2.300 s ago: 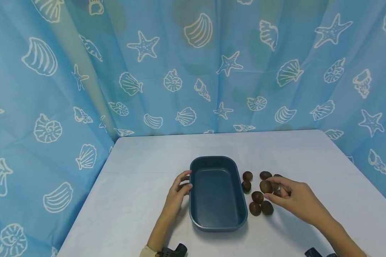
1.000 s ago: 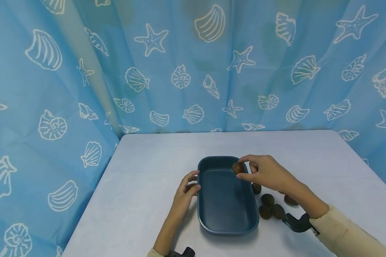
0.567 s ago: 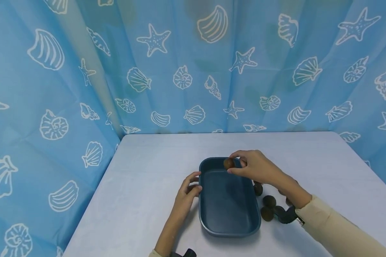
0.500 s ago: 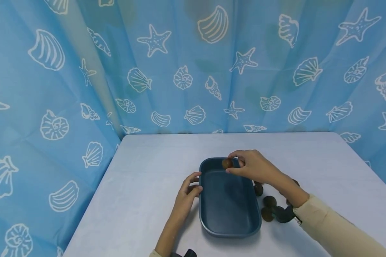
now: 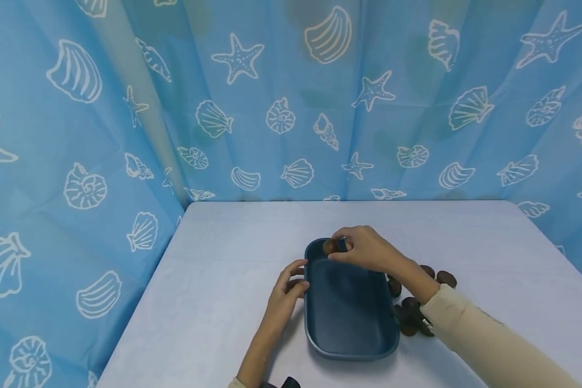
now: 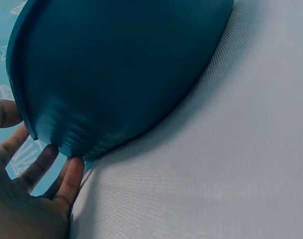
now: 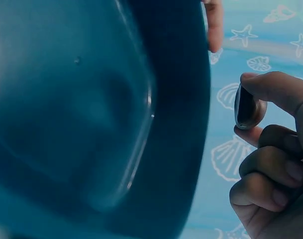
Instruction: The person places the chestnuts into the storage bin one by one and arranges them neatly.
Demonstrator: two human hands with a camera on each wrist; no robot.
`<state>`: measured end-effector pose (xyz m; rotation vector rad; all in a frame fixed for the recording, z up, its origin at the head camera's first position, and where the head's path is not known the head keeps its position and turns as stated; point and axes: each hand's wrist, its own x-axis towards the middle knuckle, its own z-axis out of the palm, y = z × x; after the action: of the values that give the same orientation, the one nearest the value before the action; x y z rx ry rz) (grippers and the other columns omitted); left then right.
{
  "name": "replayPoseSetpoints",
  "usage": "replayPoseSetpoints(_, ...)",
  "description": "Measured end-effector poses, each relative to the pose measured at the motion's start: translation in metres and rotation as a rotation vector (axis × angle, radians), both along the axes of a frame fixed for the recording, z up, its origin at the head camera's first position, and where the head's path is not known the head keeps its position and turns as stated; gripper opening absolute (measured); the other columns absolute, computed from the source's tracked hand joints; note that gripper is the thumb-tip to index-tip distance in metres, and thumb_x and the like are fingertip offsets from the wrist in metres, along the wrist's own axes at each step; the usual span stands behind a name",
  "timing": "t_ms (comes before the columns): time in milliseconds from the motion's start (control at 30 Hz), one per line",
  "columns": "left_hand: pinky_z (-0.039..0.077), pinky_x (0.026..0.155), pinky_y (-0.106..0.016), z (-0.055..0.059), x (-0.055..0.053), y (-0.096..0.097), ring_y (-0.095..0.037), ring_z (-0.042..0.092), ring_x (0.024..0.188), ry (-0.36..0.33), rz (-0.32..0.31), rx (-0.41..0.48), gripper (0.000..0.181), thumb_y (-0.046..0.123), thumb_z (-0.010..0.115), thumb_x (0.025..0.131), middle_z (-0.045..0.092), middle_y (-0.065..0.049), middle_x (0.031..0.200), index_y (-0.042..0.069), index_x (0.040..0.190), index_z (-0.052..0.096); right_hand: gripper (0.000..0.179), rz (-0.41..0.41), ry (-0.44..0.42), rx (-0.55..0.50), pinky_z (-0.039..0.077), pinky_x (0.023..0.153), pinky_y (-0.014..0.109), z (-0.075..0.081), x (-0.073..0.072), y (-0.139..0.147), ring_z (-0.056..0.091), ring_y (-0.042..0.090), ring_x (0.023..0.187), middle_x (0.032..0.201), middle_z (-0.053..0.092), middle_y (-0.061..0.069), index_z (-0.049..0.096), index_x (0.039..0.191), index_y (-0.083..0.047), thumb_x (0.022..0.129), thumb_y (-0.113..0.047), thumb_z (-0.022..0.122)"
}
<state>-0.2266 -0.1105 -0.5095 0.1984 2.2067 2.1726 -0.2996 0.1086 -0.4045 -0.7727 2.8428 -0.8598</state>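
Fingers (image 7: 273,167) of the right hand (image 5: 368,250) are closed at the tips: thumb and forefinger pinch a rounded brown piece (image 5: 330,247), while the remaining ones curl toward the palm. This piece shows over the far end of the blue dish (image 5: 351,307), toward the dish's far left corner, and the right-wrist view has a gap between it and the dish's wall. One side of it looks dark and flat there, the other domed and paler.

On the dish's left side, the left hand (image 5: 282,299) has its fingers spread and slightly bent, with the tips touching the outer wall and nothing wrapped in the palm.

To the right of the dish lie more brown pieces (image 5: 447,278), one just beside its right wall and others a little farther off; the right forearm and the dark wrist mount hide some, so their number cannot be told. A cream sleeve (image 5: 494,334) slants in from the near right of the dish. Under and around the dish spreads the white worktop (image 5: 237,269), and well beyond it hangs a blue curtain (image 5: 271,64) patterned with shells and starfish
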Motion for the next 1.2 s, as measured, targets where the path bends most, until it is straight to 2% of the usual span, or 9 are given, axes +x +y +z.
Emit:
replayPoseSetpoints(200,0.048,0.091,-0.036,-0.001,-0.001,-0.001,-0.023,0.054,0.120,-0.013,-0.002,-0.014,0.046,0.021,0.057,0.099,0.049,-0.007,0.137,0.029,0.144,0.052,0.044,0.010,-0.023,0.005,0.036,0.051,0.030,-0.012,-0.004,-0.008,0.043,0.014,0.052,0.059,0.045,-0.002,0.070,0.121,-0.004,0.087,-0.032,0.078)
replayPoseSetpoints(433,0.049,0.092,-0.036,-0.001,-0.007,0.000,-0.023,0.055,0.120,0.011,-0.017,-0.003,0.045,0.024,0.057,0.099,0.049,-0.006,0.136,0.030,0.143,0.052,0.045,-0.011,-0.045,0.037,0.035,0.049,0.029,-0.018,-0.010,-0.016,0.043,0.013,0.050,0.058,0.047,-0.001,0.069,0.120,-0.003,0.086,-0.031,0.078)
replayPoseSetpoints(667,0.048,0.093,-0.037,-0.001,-0.001,-0.002,-0.022,0.054,0.121,-0.002,-0.022,-0.011,0.045,0.022,0.057,0.099,0.049,-0.005,0.136,0.030,0.143,0.051,0.045,-0.012,-0.057,0.052,0.037,0.050,0.028,-0.036,-0.007,-0.026,0.047,0.012,0.050,0.059,0.050,-0.002,0.069,0.119,-0.001,0.086,-0.030,0.078)
replayPoseSetpoints(900,0.049,0.093,-0.038,-0.004,-0.001,-0.004,-0.021,0.055,0.119,0.000,-0.022,-0.011,0.045,0.024,0.058,0.099,0.050,-0.004,0.135,0.033,0.143,0.052,0.044,-0.037,-0.051,0.081,0.034,0.047,0.027,-0.046,-0.006,-0.033,0.046,0.011,0.047,0.056,0.049,-0.003,0.069,0.119,-0.001,0.086,-0.028,0.079)
replayPoseSetpoints(1200,0.050,0.092,-0.037,-0.004,-0.002,-0.003,-0.020,0.056,0.117,-0.010,-0.010,-0.013,0.045,0.025,0.058,0.099,0.051,-0.002,0.133,0.033,0.142,0.053,0.033,-0.056,-0.028,0.107,0.039,0.045,0.026,-0.061,-0.004,-0.039,0.052,0.009,0.049,0.059,0.054,-0.006,0.072,0.109,-0.005,0.084,-0.026,0.081)
